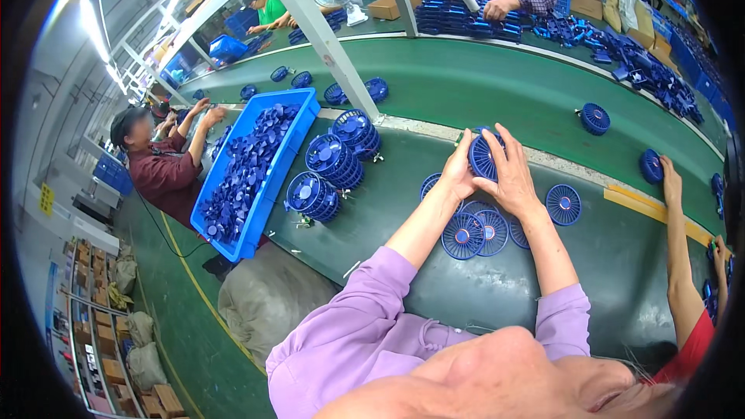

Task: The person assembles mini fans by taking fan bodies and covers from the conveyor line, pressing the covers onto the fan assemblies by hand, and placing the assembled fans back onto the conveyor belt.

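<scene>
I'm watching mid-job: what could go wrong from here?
The blue fan piece is held between the left grip and the right grip; if either loosens, it might drop onto the round grilles below.
Some of those grilles overlap beside the right forearm, so a low sweep could scatter them.
The caged fan units stand close together on the left; the left forearm might knock one if swung wide.

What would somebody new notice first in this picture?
Probably the big bright-blue tray left of the middle, heaped with small dark-blue pieces. Next, the round blue cover held between the person's left hand and right hand, right of the middle. Beyond them, a wide green belt curves across the picture.
</scene>
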`<state>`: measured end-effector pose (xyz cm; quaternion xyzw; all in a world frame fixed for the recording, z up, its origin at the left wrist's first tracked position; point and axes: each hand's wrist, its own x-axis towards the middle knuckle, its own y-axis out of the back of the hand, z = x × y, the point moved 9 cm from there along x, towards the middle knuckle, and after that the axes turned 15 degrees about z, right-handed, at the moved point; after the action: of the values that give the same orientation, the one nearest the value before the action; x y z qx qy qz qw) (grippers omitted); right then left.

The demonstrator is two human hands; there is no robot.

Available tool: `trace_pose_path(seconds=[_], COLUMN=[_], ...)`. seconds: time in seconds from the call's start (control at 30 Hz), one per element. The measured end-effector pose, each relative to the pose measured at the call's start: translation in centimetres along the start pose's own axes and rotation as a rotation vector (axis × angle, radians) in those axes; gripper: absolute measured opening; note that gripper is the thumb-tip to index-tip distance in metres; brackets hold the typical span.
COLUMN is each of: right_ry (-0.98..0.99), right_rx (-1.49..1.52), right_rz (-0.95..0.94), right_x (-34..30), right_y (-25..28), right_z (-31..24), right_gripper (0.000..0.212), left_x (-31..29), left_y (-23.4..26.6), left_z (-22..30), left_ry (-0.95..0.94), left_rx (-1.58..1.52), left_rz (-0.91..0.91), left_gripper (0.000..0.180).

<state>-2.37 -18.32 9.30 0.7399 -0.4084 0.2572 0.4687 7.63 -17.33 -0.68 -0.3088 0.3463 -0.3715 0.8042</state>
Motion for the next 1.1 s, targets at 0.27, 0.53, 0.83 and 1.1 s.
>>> trace_pose_path(seconds=[0.27, 0.53, 0.83, 1.1], right_ry=[-0.291, -0.455, -0.516, -0.345], right_rx=[0.432, 0.750, 0.163, -0.245], right_rz=[0.146, 0.123, 0.361, -0.067], right_x=[-1.7, -0.8, 1.0, -5.0], right_y=[-1.5, -2.0, 4.0, 10.1], right_z=[3.0, 2.4, 15.5, 10.6], right_gripper=[0.075, 0.055, 0.057, 0.058], left_x=[-3.7, -7.3, -2.1, 5.1], left_y=[-2.4, -4.5, -4.5, 4.5], left_z=[2.3, 4.0, 4.9, 19.3], left_ry=[-0.689, -1.159, -1.139, -1.310], left_rx=[0.277, 0.626, 1.312, 1.737], left_rz=[0.165, 0.193, 0.126, 0.690], left_gripper=[0.035, 0.031, 0.045, 0.056])
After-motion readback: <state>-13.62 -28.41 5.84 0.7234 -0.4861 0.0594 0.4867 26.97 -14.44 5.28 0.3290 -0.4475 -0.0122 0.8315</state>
